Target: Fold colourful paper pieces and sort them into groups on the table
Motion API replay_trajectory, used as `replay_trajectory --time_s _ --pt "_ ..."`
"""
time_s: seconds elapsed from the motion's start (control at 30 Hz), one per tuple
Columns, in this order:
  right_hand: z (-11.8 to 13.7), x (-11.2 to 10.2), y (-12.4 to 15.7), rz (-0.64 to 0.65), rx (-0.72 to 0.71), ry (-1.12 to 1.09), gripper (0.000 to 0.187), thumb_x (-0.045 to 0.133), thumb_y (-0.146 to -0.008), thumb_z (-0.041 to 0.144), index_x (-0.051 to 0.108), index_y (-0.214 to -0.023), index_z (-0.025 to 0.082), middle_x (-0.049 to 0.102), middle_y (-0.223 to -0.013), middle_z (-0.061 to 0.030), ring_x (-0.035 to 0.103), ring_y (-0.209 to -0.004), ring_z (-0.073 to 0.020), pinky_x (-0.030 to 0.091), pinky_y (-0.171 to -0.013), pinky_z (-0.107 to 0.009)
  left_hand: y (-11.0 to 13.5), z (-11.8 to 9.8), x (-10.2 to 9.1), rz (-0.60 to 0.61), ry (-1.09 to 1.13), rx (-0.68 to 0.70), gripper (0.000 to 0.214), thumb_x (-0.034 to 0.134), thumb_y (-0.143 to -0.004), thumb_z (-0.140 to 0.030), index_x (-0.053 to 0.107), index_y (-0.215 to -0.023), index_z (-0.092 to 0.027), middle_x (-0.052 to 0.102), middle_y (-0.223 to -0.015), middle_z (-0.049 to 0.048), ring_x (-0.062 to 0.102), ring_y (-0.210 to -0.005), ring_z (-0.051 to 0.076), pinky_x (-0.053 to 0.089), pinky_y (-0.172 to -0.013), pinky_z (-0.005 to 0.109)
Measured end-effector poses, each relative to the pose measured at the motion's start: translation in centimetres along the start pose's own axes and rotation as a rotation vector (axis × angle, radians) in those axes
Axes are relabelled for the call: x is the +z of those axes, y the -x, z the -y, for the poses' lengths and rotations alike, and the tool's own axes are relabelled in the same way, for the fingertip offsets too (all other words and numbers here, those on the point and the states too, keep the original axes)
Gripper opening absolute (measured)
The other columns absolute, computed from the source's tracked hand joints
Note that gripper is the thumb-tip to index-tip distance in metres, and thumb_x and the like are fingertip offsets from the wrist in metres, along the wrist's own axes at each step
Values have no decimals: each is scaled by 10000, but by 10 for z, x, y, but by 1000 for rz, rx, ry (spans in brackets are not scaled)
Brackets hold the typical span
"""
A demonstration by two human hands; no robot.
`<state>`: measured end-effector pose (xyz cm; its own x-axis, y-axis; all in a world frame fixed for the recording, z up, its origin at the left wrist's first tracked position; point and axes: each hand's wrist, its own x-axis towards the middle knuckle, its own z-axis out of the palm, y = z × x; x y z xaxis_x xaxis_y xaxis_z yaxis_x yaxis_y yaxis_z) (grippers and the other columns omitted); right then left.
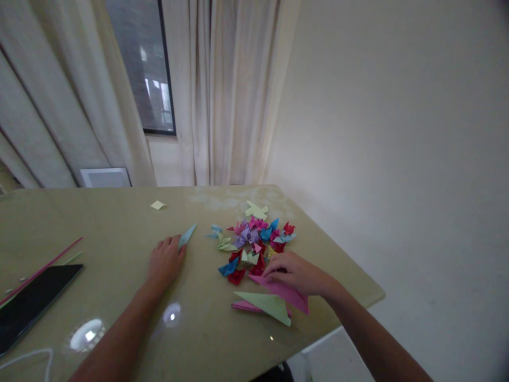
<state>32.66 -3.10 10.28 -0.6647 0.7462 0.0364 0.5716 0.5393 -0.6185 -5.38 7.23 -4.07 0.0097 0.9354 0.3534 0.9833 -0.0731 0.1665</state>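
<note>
My left hand rests on the table, its thumb and fingers closed on a pale blue folded paper with a pointed tip. On the right, my right hand is closed on the edge of a pink folded paper, fingers curled down. Just in front of the pink piece lies a pale green folded paper, overlapping another pink folded piece. Beyond my right hand spreads a pile of small origami pieces in purple, red, blue, pink and green.
A pale green cross-shaped paper lies behind the pile, and a small pale yellow paper sits farther left. At the left are a black phone or tablet, thin pink and green sticks and a white cable. A wall borders the table's right.
</note>
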Motion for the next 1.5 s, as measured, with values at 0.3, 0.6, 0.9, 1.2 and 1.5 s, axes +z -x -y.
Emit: replay_trajectory --time_s 0.3,0.6,0.9,1.2,1.5 --pt "-27 46 -23 47 70 58 68 827 -882 239 824 -940 203 778 -908 -19 700 -842 -166 471 -769 -238 -8 10 6 -12 258 -193 514 440 -937 -410 658 -1290 -108 778 -1049 144 703 -973 342 531 -907 460" --pt "3 52 -39 -323 6 -134 215 740 -973 350 781 -1139 220 750 -995 -37 658 -828 -173 497 -757 -274 1 -32 -19 -580 776 -152 309 532 -963 -485 621 -1014 -194 705 -820 43 676 -724 205 543 -682 310" --pt "24 80 -90 -771 -155 -214 115 712 -988 304 776 -1041 224 765 -1008 -43 700 -926 -192 545 -843 -301 34 -87 -22 -379 768 680 96 555 -1047 -276 636 -1067 -227 724 -897 27 700 -761 143 547 -728 236" --pt "14 74 20 -961 -187 541 267 529 -1059 146 743 -1207 201 729 -953 -80 636 -867 -215 514 -795 -341 -1 -29 4 -215 396 54 331 450 -987 -338 664 -1167 -161 672 -1141 145 671 -959 278 528 -931 439" --pt "-7 111 48 -867 -67 629 325 540 -1052 167 733 -1300 246 716 -879 -74 684 -764 -204 564 -691 -331 -43 -10 5 -29 45 -207 504 422 -977 -341 564 -1407 -120 539 -1442 232 509 -1290 402 449 -1007 560"
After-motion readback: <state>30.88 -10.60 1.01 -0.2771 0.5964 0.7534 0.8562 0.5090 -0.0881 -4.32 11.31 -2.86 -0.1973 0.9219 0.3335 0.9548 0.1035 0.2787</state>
